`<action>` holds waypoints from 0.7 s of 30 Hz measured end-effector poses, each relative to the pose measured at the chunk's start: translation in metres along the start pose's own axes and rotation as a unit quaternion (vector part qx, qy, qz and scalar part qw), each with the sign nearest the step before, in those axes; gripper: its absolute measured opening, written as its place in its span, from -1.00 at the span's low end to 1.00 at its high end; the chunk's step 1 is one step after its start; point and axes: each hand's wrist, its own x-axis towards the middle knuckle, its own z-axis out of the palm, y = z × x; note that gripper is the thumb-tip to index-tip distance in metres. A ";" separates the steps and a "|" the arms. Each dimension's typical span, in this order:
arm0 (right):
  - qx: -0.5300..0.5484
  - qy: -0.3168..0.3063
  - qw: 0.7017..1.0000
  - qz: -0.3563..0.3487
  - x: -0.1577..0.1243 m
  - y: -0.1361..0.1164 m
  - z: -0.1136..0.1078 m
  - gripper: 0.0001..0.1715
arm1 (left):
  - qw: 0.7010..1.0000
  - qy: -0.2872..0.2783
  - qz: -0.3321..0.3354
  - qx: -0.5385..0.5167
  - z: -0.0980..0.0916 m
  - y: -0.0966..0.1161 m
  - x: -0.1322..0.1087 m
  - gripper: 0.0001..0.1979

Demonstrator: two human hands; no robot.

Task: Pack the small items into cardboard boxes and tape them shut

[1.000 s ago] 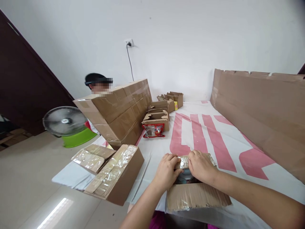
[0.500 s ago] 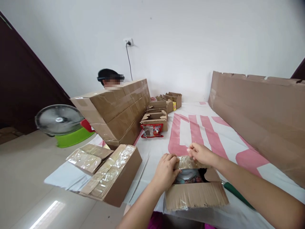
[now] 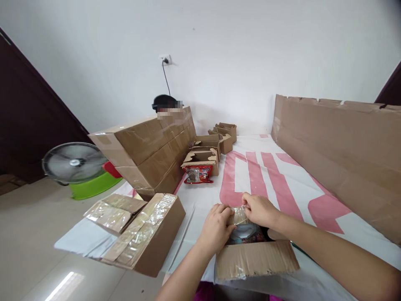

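Observation:
A small cardboard box (image 3: 257, 260) stands at the table's near edge, its top partly open. Inside shows a packet with a white lid-like piece and a patterned surface (image 3: 247, 232); the rest of it is hidden. On the box's far flap, covered in clear tape, my left hand (image 3: 216, 228) grips the left end with fingers over the edge and thumb below. My right hand (image 3: 260, 210) pinches the tape or flap edge at the far side, fingers closed; exactly what lies between the fingertips is too small to make out.
A taped carton (image 3: 147, 234) sits to the left. Beyond it rises a wall of stacked boxes (image 3: 150, 146), with a person's head (image 3: 166, 103) behind. Open small boxes (image 3: 202, 156) and a red snack packet (image 3: 198, 174) stand midway. A cardboard panel (image 3: 338, 146) borders the right; a fan (image 3: 75, 162) is at left.
My right hand has moved slightly left and down, closer to the box's far flap and my left hand. The left hand keeps its hold. The person's head behind the boxes has shifted right.

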 end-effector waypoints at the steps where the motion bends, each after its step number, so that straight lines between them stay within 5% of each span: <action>1: 0.002 0.004 1.000 0.002 -0.003 0.003 0.001 -0.78 | 1.000 0.001 0.003 0.000 0.000 0.000 0.000 -0.69; 8: 0.010 0.032 0.999 0.014 -0.021 0.013 0.009 -0.63 | 1.000 0.000 0.010 -0.008 0.002 0.000 0.002 -0.63; 17: 0.003 0.063 0.998 0.002 -0.033 0.017 0.011 -0.71 | 1.000 -0.007 0.015 -0.015 0.004 0.002 0.002 -0.62; 21: 0.020 0.076 0.994 0.074 -0.045 0.041 0.004 -0.69 | 1.000 0.002 -0.014 -0.023 0.002 -0.002 0.005 -0.66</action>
